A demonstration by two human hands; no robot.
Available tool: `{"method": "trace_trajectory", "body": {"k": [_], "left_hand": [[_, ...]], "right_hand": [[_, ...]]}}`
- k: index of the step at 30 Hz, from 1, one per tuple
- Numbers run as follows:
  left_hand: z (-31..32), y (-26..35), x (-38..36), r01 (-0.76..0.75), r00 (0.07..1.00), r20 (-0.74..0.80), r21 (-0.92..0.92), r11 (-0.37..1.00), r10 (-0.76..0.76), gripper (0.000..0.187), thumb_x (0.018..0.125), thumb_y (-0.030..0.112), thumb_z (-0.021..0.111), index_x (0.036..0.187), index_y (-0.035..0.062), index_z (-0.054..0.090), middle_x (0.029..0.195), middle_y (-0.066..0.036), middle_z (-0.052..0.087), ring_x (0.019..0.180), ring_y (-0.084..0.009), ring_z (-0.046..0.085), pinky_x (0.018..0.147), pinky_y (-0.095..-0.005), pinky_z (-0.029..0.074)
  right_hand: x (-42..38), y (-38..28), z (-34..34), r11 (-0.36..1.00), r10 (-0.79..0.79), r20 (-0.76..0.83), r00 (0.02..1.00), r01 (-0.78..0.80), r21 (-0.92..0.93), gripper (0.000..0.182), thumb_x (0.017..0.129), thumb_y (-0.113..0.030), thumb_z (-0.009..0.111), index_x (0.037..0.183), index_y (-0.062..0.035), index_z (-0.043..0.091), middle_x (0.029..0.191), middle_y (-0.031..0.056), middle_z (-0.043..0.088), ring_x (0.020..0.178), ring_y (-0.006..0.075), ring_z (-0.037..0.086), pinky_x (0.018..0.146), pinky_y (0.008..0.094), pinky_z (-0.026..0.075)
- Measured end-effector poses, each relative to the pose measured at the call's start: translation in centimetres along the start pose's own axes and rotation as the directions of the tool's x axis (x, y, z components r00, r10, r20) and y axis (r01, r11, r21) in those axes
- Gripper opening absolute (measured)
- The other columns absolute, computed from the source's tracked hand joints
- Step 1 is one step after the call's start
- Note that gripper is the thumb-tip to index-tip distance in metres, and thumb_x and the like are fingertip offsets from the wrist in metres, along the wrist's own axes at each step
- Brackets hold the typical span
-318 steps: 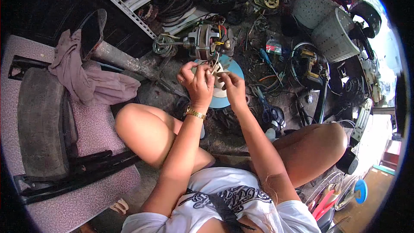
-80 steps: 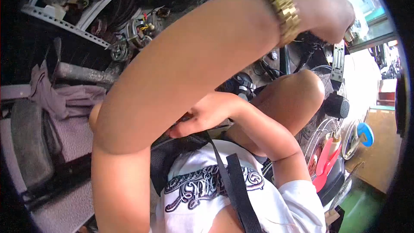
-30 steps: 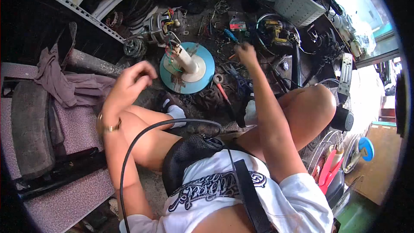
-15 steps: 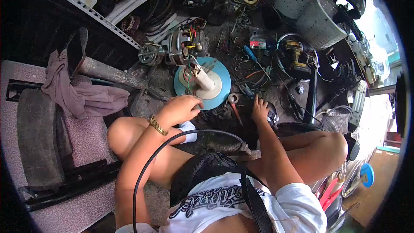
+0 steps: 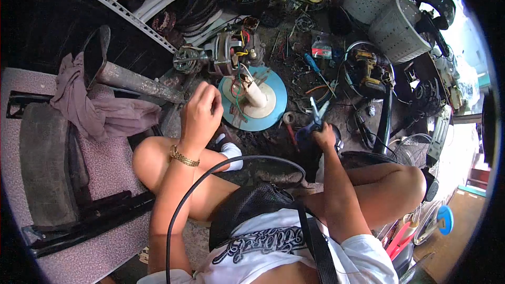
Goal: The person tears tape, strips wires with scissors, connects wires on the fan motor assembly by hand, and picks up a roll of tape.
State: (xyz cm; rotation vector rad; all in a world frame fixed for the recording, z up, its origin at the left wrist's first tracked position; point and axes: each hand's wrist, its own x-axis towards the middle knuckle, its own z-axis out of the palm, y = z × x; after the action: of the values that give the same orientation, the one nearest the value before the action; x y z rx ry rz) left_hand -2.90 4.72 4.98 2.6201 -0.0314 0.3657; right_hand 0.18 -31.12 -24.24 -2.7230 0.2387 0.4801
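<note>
My right hand (image 5: 324, 137) grips a pair of scissors (image 5: 317, 111) by the handles, the blades parted and pointing away from me. My left hand (image 5: 201, 113) is raised left of the fan base, its fingers curled together; whatever may be between them is hidden. In front of me is a round blue-and-white fan base (image 5: 279, 97) with a white stem (image 5: 254, 95). An exposed fan motor (image 5: 225, 55) with loose yellow, red and green wires sits at the stem's top. A roll of tape (image 5: 288, 118) lies between the base and the scissors.
Beyond the base lie a blue-handled screwdriver (image 5: 312, 63) and a yellow power drill (image 5: 366, 66). White perforated baskets (image 5: 402, 29) stand at the back right. A metal post (image 5: 139, 85) and a draped cloth (image 5: 113, 115) are at left. A black cable (image 5: 210, 170) arcs across my lap.
My right hand has picked up the scissors from the floor. My left hand has moved up and away from the edge of the fan base, its fingers now curled.
</note>
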Motion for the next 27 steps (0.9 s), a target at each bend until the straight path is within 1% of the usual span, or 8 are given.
{"method": "trace_trajectory", "body": {"k": [2, 4, 7, 11, 14, 17, 20, 27], "left_hand": [[-0.7, 0.6, 0.3, -0.227, 0.969, -0.090, 0.029, 0.973, 0.229, 0.015, 0.072, -0.002, 0.061, 0.084, 0.0049, 0.055, 0.088, -0.009, 0.052, 0.075, -0.0264, 0.058, 0.061, -0.0348, 0.047], [-1.0, 1.4, 0.2, -0.249, 0.968, 0.029, 0.036, 0.968, 0.248, 0.016, 0.073, -0.001, 0.061, 0.086, 0.0072, 0.058, 0.098, -0.007, 0.053, 0.083, -0.0258, 0.058, 0.063, -0.0359, 0.050], [-0.4, 1.9, 0.3, -0.516, 0.854, 0.133, 0.091, 0.852, 0.503, 0.022, 0.070, 0.003, 0.064, 0.090, 0.0103, 0.065, 0.106, -0.003, 0.060, 0.081, -0.0235, 0.061, 0.066, -0.0349, 0.054], [0.2, 0.9, 1.1, -0.501, 0.849, 0.234, 0.077, 0.862, 0.473, 0.022, 0.070, 0.002, 0.065, 0.091, 0.0092, 0.067, 0.096, -0.005, 0.064, 0.076, -0.0234, 0.062, 0.064, -0.0322, 0.053], [0.8, 0.9, 1.5, -0.378, 0.918, 0.023, -0.244, 0.893, 0.395, 0.018, 0.074, 0.000, 0.066, 0.091, 0.0058, 0.066, 0.084, -0.005, 0.066, 0.069, -0.0173, 0.063, 0.058, -0.0278, 0.051], [0.9, 1.8, 1.3, 0.102, 0.994, 0.050, -0.772, 0.627, -0.100, 0.006, 0.082, 0.004, 0.065, 0.087, 0.0010, 0.064, 0.081, -0.003, 0.067, 0.066, -0.0077, 0.061, 0.051, -0.0235, 0.047], [1.1, 1.7, 1.4, 0.190, 0.972, 0.112, -0.892, 0.410, -0.207, 0.009, 0.084, 0.007, 0.065, 0.090, 0.0006, 0.063, 0.080, -0.003, 0.067, 0.067, -0.0073, 0.062, 0.048, -0.0186, 0.046], [0.6, 2.1, 1.2, 0.172, 0.974, 0.118, -0.943, 0.286, -0.194, 0.017, 0.090, 0.016, 0.059, 0.102, 0.0045, 0.056, 0.088, -0.006, 0.065, 0.063, -0.0087, 0.060, 0.043, -0.0162, 0.043]], "right_hand": [[0.3, 0.3, 0.3, 0.980, 0.005, -0.090, 0.996, 0.013, 0.198, 0.042, 0.077, -0.023, 0.059, 0.116, -0.0072, 0.053, 0.108, 0.0173, 0.057, 0.086, 0.0316, 0.059, 0.078, 0.0390, 0.048], [1.2, -0.7, -1.1, 0.390, -0.110, -0.116, 0.987, 0.150, 0.908, 0.033, 0.083, -0.026, 0.058, 0.106, -0.0021, 0.056, 0.095, 0.0068, 0.058, 0.085, 0.0200, 0.055, 0.079, 0.0320, 0.044], [-2.1, -7.3, -8.8, 0.275, -0.073, -0.232, 0.970, 0.243, 0.930, 0.033, 0.087, -0.031, 0.056, 0.104, -0.0033, 0.056, 0.092, 0.0002, 0.054, 0.086, 0.0116, 0.048, 0.081, 0.0249, 0.036], [-3.6, -11.1, -14.1, -0.035, -0.129, -0.406, 0.905, 0.405, 0.914, 0.043, 0.086, -0.043, 0.056, 0.108, -0.0063, 0.053, 0.095, 0.0012, 0.054, 0.089, 0.0127, 0.050, 0.082, 0.0268, 0.037], [-4.9, -13.5, -18.5, -0.326, -0.192, -0.459, 0.867, 0.385, 0.863, 0.048, 0.084, -0.045, 0.056, 0.113, -0.0070, 0.051, 0.095, 0.0011, 0.055, 0.088, 0.0119, 0.050, 0.077, 0.0258, 0.038], [-6.3, -15.0, -22.6, -0.076, -0.275, -0.356, 0.893, 0.349, 0.934, 0.041, 0.086, -0.041, 0.057, 0.109, -0.0065, 0.055, 0.091, -0.0003, 0.053, 0.082, 0.0105, 0.048, 0.073, 0.0237, 0.036], [-10.7, -19.0, -26.7, 0.127, -0.312, -0.335, 0.889, 0.388, 0.913, 0.031, 0.087, -0.033, 0.057, 0.103, -0.0056, 0.058, 0.087, -0.0010, 0.051, 0.079, 0.0091, 0.045, 0.073, 0.0223, 0.034], [-9.6, -20.6, -26.4, 0.315, -0.418, -0.292, 0.860, 0.439, 0.841, 0.020, 0.090, -0.023, 0.050, 0.096, -0.0045, 0.055, 0.083, 0.0010, 0.051, 0.076, 0.0112, 0.047, 0.074, 0.0254, 0.037]]}}
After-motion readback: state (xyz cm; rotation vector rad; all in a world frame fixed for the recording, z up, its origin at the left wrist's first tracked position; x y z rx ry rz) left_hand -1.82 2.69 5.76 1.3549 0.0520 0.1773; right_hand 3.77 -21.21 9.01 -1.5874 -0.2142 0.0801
